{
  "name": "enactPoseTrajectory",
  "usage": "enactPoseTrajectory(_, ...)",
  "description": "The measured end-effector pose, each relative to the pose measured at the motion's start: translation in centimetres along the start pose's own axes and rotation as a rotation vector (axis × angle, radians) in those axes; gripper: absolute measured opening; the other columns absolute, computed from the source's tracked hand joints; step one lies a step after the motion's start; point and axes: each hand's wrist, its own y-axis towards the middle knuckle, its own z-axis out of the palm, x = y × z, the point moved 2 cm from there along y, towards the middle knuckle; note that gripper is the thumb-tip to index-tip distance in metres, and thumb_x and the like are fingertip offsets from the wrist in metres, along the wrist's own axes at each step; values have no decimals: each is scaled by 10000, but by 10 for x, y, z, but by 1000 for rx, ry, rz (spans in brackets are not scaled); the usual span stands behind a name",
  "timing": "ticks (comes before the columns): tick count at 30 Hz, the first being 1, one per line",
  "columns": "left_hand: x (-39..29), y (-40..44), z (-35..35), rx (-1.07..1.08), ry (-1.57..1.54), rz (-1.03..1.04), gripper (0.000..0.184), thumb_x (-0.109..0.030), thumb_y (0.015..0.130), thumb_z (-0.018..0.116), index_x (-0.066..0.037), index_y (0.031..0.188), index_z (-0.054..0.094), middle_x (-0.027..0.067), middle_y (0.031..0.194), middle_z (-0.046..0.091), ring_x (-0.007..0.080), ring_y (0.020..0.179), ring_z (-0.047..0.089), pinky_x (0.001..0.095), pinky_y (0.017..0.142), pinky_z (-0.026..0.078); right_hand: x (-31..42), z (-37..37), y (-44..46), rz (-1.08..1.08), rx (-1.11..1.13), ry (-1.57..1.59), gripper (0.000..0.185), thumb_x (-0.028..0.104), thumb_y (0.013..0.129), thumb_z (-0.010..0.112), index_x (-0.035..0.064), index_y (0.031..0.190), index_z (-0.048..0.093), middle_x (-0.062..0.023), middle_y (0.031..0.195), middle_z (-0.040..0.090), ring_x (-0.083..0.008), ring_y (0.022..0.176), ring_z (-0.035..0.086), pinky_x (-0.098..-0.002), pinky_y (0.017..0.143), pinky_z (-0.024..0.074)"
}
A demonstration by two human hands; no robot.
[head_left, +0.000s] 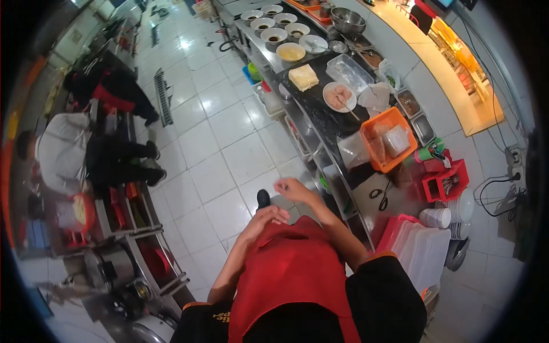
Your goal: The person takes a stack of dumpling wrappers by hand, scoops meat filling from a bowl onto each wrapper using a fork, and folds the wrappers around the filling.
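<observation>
My left hand (pixel 267 219) is held in front of the red apron (pixel 291 257), its fingers loosely stretched and nothing seen in it. A little farther forward, my right hand (pixel 294 190) is in the air with fingers slightly bent and apart, also with no object visible. Neither hand touches the counter. To the right on the worktop are black-handled scissors (pixel 380 198), an orange basket (pixel 382 166) with plastic bags, and a white plate of pale raw meat (pixel 338 97) with a spoon. A stack of pale yellow wrapper sheets (pixel 303 77) lies beyond the plate.
Several white bowls (pixel 274 35) with dark sauce stand at the counter's far end. A red caddy (pixel 446 180), paper cups (pixel 436 217) and clear plastic containers (pixel 413 251) are at right. A co-worker in a grey top (pixel 63 151) bends over the left counter; another person in black stands beyond.
</observation>
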Motion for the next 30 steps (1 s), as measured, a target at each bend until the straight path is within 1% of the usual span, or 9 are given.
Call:
enactPoseTrajectory(3, -43, 23, -19, 318, 619, 79, 232, -200, 1025, 587, 12, 1069, 670, 63, 952, 703, 126, 880, 645, 280, 811, 507, -25, -27, -30, 212, 220, -27, 261, 259, 967, 633, 28, 1059, 710, -110, 905, 728, -171, 821, 655, -325, 761, 519)
enactPoseTrajectory(6, -69, 47, -55, 328, 903, -95, 254, -238, 1015, 609, 1, 1058, 685, 75, 935, 707, 118, 863, 650, 280, 784, 512, -38, -43, -76, 421, -98, -14, 301, 266, 927, 659, 12, 1081, 710, -157, 980, 742, -288, 891, 703, -398, 812, 537)
enactPoseTrajectory(12, -111, 84, -192, 115, 1741, -417, 435, -397, 958, 555, 6, 1040, 700, 250, 979, 712, 446, 919, 679, 505, 795, 549, -134, 22, -225, 680, 116, -32, 334, 266, 805, 690, 18, 1023, 739, -211, 977, 736, -330, 863, 708, -436, 783, 542)
enactPoseTrajectory(13, -121, 84, -205, 220, 1751, -559, 383, -346, 953, 562, -1, 1043, 702, 224, 963, 725, 414, 901, 699, 496, 784, 556, -214, 79, -286, 951, 131, 837, 474, 309, 856, 736, 50, 1248, 672, -175, 1239, 695, -242, 1081, 678, -392, 950, 513)
enactPoseTrajectory(15, -148, 84, -219, 465, 1562, -939, 305, -266, 947, 569, -14, 1057, 703, 164, 944, 746, 340, 879, 729, 456, 761, 569, -110, 64, -241, 680, 397, 295, 557, 271, 883, 721, 23, 1362, 584, -141, 1366, 628, -198, 1189, 602, -390, 1041, 466)
enactPoseTrajectory(17, -177, 85, -219, 535, 1191, -1270, 274, -247, 933, 603, -25, 1063, 698, 95, 925, 748, 248, 856, 731, 381, 731, 568, -58, 41, -197, 696, -266, 1075, 763, 253, 800, 802, 13, 1449, 481, -112, 1352, 615, -213, 1100, 617, -393, 907, 536)
enactPoseTrajectory(19, -182, 80, -228, 681, 987, -1328, 314, -271, 878, 694, -41, 1091, 690, 45, 931, 732, 183, 821, 699, 330, 721, 558, -84, 26, -180, 687, -105, 1119, 749, 239, 801, 803, 7, 1439, 487, -99, 1299, 635, -197, 1063, 618, -377, 860, 539)
enactPoseTrajectory(24, -140, 57, -313, 577, 524, -1102, 628, -234, 746, 848, 13, 1273, 611, 78, 1084, 706, 157, 950, 649, 367, 827, 551, -105, -12, -129, 670, 167, 1187, 687, 210, 804, 805, -9, 1387, 517, -71, 1165, 679, -160, 970, 622, -342, 757, 540)
enactPoseTrajectory(30, -302, 167, -156, 20, 727, -513, 536, -135, 819, 810, -4, 1295, 603, 73, 1175, 707, 154, 1015, 649, 368, 852, 542, -76, -31, -98, 811, -41, 1165, 582, 207, 807, 801, -21, 1289, 567, -62, 1085, 688, -144, 912, 622, -327, 727, 529)
